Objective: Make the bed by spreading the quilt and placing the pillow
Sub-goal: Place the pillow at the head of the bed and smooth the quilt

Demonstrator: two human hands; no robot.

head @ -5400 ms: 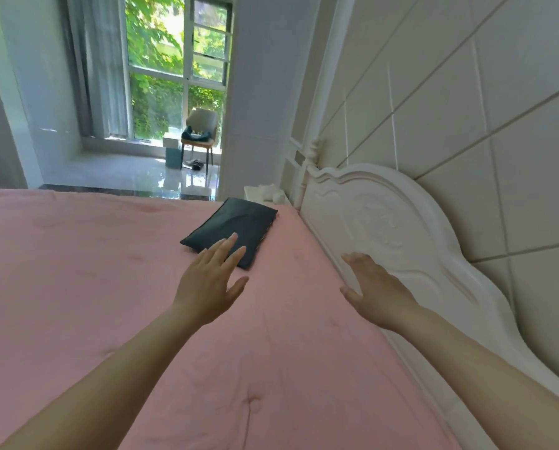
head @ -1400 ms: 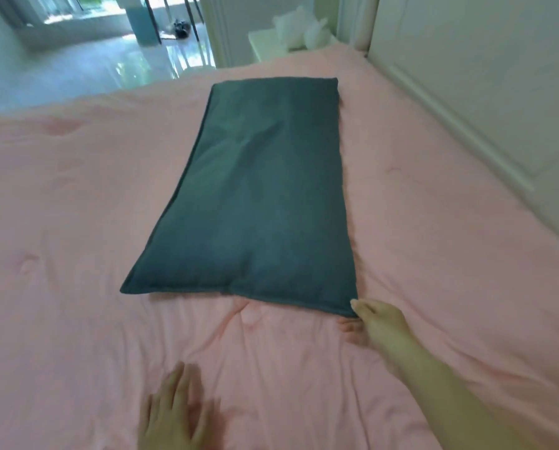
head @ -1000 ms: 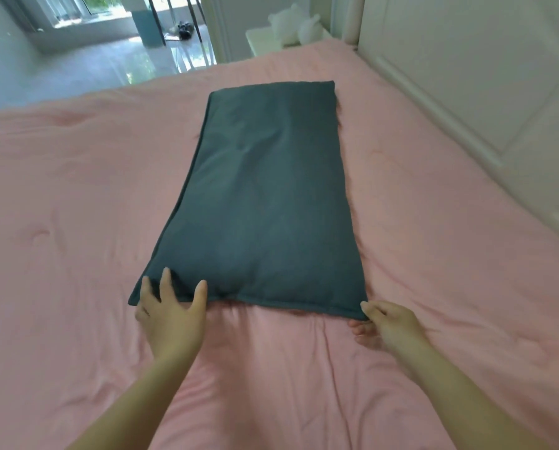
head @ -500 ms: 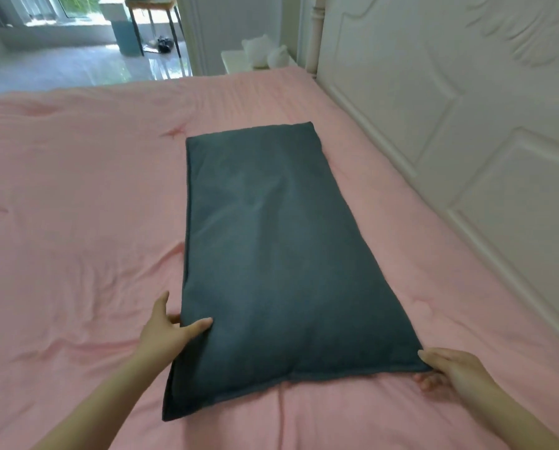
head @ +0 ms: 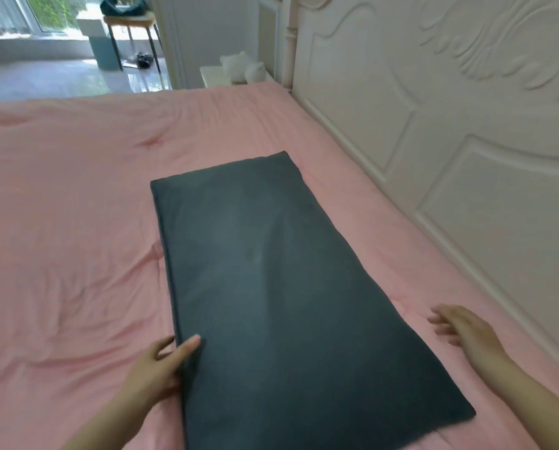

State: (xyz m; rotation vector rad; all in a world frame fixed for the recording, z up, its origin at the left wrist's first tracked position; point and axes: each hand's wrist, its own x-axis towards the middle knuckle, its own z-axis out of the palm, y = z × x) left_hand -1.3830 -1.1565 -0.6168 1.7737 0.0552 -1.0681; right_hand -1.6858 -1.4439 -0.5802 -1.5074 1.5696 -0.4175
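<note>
Pillow (head: 271, 287), dark grey, lying flat on pink quilt (head: 70, 222), long side running alongside white headboard (head: 466, 141), strip of quilt showing between them. Left hand (head: 161, 362) gripping pillow's left edge near closer end, thumb on top, fingers tucking under. Right hand (head: 463, 326) hovering just right of pillow, fingers loosely spread, holding nothing. Quilt wrinkling left of pillow. White nightstand (head: 216, 76) sitting beyond bed.

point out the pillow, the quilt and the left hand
pillow (head: 271, 287), head view, middle of its dark top face
quilt (head: 70, 222), head view, bare pink stretch
left hand (head: 161, 365), head view, back of hand
</note>
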